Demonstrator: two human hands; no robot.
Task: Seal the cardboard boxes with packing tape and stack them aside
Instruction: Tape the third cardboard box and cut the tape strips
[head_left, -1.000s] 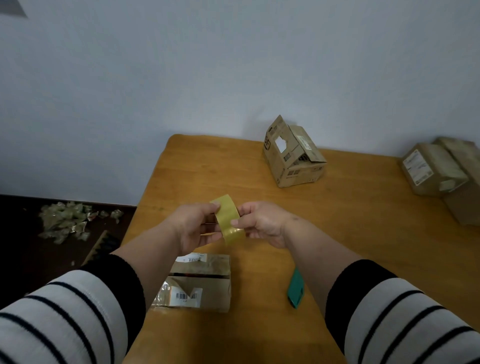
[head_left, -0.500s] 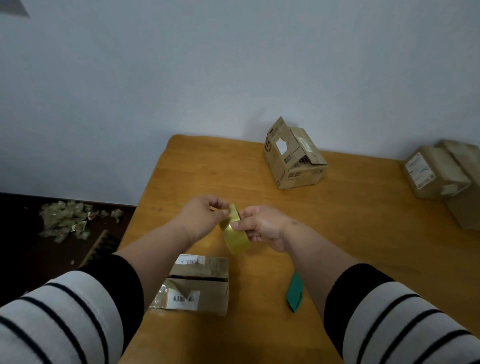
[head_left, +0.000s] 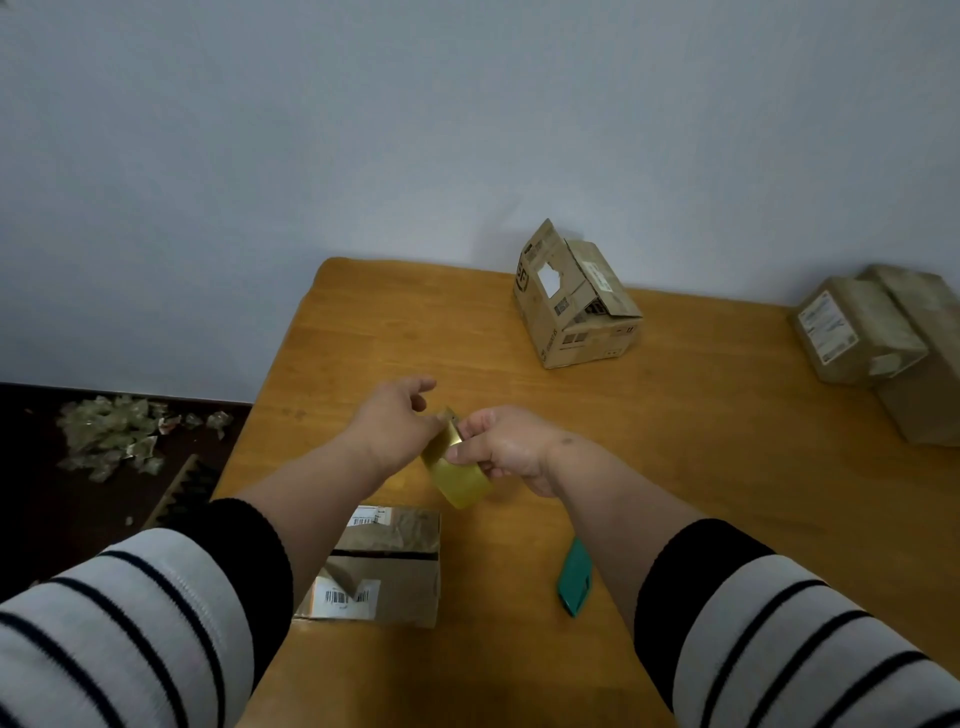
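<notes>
Four cardboard boxes (head_left: 574, 301), one tape roll (head_left: 460, 475), one green cutter (head_left: 575, 584).

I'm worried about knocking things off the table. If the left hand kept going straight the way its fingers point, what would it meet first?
The left hand, at the tape roll, points toward the far right. First in that line looks like the open-flapped cardboard box, though the hand may pass above it; depth is unclear.

Wall (head_left: 467, 130) — plain, pale blue-grey, unmarked, filling the view from 9 through 12 to 3 o'clock; light even and soft. Table (head_left: 727, 467) — wooden, honey-orange finish, visible grain, rounded far-left corner near 12 o'clock, set against the wall. Floor (head_left: 31, 519) — dark, at 9 o'clock beside the table, bearing a heap of crumpled scraps (head_left: 109, 436) and a dark toothed strip (head_left: 182, 493) leaning close to the table's edge.
</notes>
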